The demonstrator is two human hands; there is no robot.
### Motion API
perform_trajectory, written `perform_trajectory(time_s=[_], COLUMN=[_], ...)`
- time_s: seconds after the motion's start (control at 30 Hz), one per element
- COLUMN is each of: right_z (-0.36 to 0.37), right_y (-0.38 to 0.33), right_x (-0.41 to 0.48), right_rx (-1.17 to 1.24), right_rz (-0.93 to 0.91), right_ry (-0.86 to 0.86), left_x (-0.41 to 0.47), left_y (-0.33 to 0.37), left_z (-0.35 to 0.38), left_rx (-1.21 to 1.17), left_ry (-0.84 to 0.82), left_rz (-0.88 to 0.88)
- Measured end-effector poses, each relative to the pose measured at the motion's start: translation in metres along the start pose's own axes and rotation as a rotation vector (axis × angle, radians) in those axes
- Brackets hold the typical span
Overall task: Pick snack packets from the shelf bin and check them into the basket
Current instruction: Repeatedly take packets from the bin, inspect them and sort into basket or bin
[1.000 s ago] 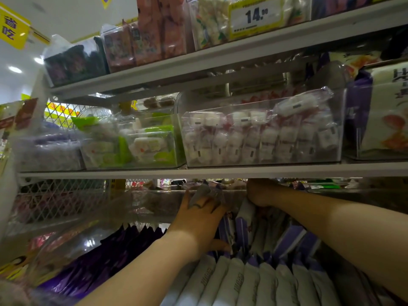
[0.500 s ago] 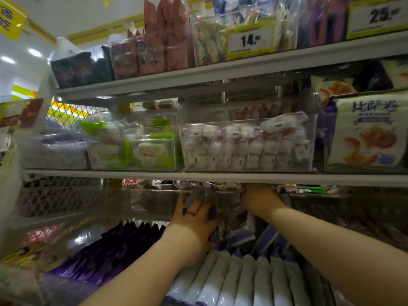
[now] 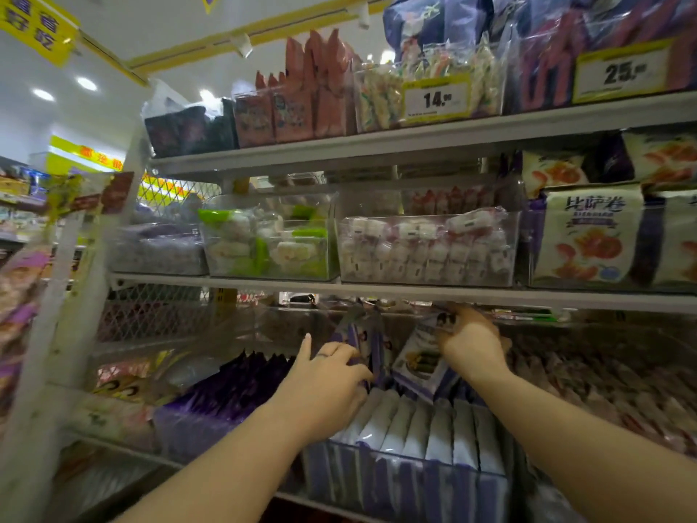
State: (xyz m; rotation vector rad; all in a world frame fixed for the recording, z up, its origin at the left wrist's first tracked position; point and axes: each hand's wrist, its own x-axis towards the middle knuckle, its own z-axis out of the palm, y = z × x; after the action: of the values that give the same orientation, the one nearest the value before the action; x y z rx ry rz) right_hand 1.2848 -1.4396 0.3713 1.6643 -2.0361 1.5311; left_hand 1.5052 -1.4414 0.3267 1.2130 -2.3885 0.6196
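Stage: early, picking only; nothing checked in as far as view shows. Grip: left hand (image 3: 324, 386) curled round upright purple-and-white foil snack packet (image 3: 364, 339), raised above row. Likewise right hand (image 3: 471, 347) pinches top of tilted white-and-purple snack packet (image 3: 416, 362), half out of row. Both packets sit over clear plastic shelf bin (image 3: 396, 481), beneath grey shelf board (image 3: 415, 292). No basket in view. Left to do, by judgement: pull both clear, carry to basket, drop in.
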Motion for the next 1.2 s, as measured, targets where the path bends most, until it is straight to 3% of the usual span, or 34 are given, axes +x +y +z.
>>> perform_trajectory(time_s=[0.07, 0.2, 0.37, 0.5, 0.6, 0.83, 0.93, 1.07, 1.2], right_z=[-0.007, -0.013, 0.005, 0.047, 0.088, 0.161, 0.181, 0.198, 0.205], right_y=[-0.004, -0.020, -0.040, -0.032, -0.018, -0.002, 0.005, 0.013, 0.018], right_x=[-0.020, -0.061, -0.135, -0.192, -0.237, -0.308, -0.316, -0.318, -0.315], right_rx=[0.075, 0.347, 0.747, 0.723, 0.847, 1.183, 1.192, 1.155, 1.065], right_rz=[-0.015, -0.060, -0.284, -0.368, -0.227, 0.243, 0.325, 0.433, 0.428], right_ry=[0.079, 0.039, -0.303, -0.516, -0.704, -0.983, -1.056, -1.031, -1.064], left_x=[-0.011, -0.029, -0.072, -0.138, -0.197, -0.281, -0.292, -0.296, -0.295], left_y=[0.003, 0.008, 0.008, 0.003, 0.007, 0.016, 0.011, 0.004, -0.002], left_z=[-0.007, -0.012, -0.011, 0.006, 0.039, 0.105, 0.122, 0.140, 0.151], left_rx=[-0.072, -0.391, -1.033, -1.329, -1.395, -1.575, -1.649, -1.741, -1.772], left_ry=[0.037, 0.220, 0.273, 0.297, 0.394, 0.408, 0.432, 0.383, 0.356], left_rz=[-0.029, -0.132, -0.381, -0.523, -0.593, -0.837, -0.922, -0.995, -1.083])
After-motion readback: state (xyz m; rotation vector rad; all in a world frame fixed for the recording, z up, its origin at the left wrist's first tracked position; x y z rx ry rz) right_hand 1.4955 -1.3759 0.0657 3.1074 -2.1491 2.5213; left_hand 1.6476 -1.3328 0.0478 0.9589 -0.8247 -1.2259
